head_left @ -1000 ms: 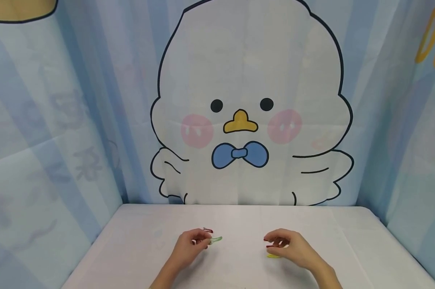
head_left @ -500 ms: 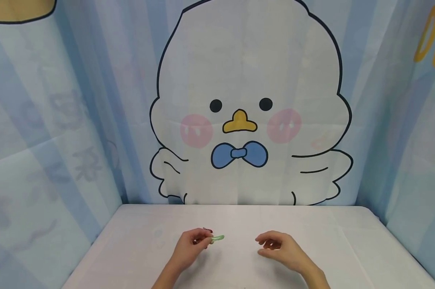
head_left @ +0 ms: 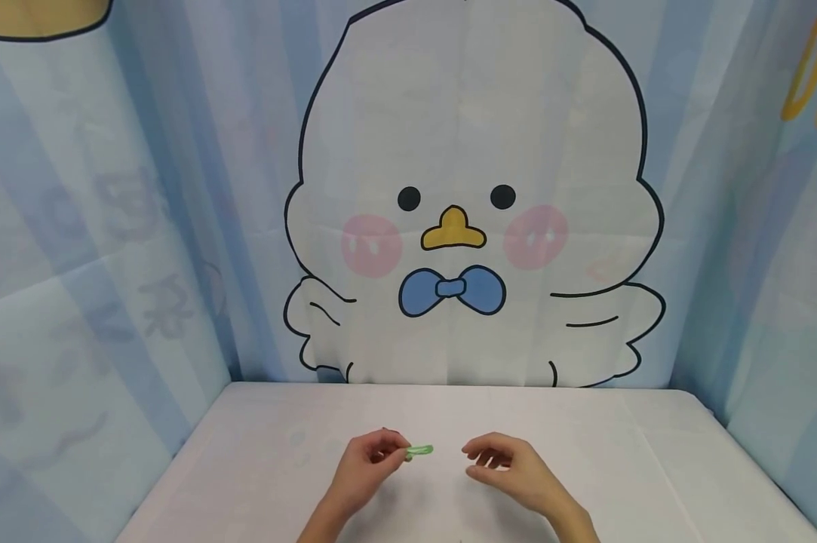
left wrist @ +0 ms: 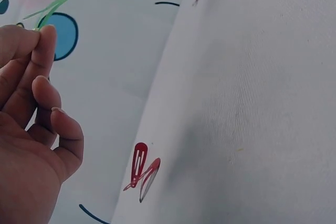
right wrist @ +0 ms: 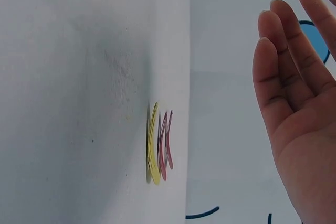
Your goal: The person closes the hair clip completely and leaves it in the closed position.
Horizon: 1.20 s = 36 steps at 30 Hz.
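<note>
Compared with one second ago, the right hand [head_left: 513, 467] is coming closer to the left hand [head_left: 363, 467], and the left hand is standing slightly nearer to the middle too. In the head view, the yellow clip [right wrist: 154, 153] that was showing under the right hand is now hiding from sight. Counting them, one green clip [head_left: 420, 450], one yellow clip, two red clips [left wrist: 138, 163] near the left hand and two pinkish-red clips [right wrist: 162, 153] just beside the yellow one are showing. The left thumb and forefinger are pinching the green clip at one end, and its two arms are standing apart; the other left fingers are bending loosely. The green clip is pointing toward the right hand, above the white table [head_left: 551, 411]. The right fingers are bending a little, and the thumb is staying apart from them, leaving a gap.
</note>
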Each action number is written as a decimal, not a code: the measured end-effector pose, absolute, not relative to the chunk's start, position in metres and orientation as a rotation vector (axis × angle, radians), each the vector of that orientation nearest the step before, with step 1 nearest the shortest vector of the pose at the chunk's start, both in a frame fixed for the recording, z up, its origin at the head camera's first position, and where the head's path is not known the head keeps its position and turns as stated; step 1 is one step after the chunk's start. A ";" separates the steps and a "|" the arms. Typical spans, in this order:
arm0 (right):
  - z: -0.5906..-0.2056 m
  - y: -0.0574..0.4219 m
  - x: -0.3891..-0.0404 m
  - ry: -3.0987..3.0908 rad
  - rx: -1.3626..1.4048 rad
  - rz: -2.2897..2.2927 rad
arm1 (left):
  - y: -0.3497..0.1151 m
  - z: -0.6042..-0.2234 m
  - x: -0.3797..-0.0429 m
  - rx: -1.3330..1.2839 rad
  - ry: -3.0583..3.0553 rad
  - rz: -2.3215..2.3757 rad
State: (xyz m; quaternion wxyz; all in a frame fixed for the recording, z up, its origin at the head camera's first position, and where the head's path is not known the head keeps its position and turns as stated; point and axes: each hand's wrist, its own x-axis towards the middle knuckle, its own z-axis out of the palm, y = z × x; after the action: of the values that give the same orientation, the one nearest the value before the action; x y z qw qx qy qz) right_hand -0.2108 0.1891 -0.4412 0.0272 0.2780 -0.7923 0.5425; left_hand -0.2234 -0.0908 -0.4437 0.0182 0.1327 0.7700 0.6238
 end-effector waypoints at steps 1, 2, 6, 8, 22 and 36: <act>-0.441 0.187 -0.210 -2.438 0.869 1.669 | -0.090 -0.444 -0.223 0.413 2.387 1.937; -0.441 0.186 -0.210 -2.433 0.874 1.667 | -0.089 -0.444 -0.222 0.416 2.382 1.939; -0.442 0.178 -0.208 -2.402 0.898 1.664 | -0.084 -0.442 -0.219 0.431 2.367 1.949; -0.441 0.176 -0.208 -2.403 0.890 1.680 | -0.081 -0.441 -0.216 0.444 2.363 1.950; -0.434 0.163 -0.201 -2.396 0.910 1.790 | -0.074 -0.445 -0.208 0.461 2.293 1.999; -0.438 0.155 -0.200 -2.405 0.883 1.826 | -0.074 -0.448 -0.206 0.479 2.264 1.981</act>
State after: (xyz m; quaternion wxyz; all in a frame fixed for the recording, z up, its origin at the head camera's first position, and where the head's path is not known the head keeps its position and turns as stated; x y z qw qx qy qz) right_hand -0.1995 0.1549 -0.4376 -0.0023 0.2808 -0.7643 0.5805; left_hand -0.2060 -0.0743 -0.4480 0.0475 0.1571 0.7425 0.6495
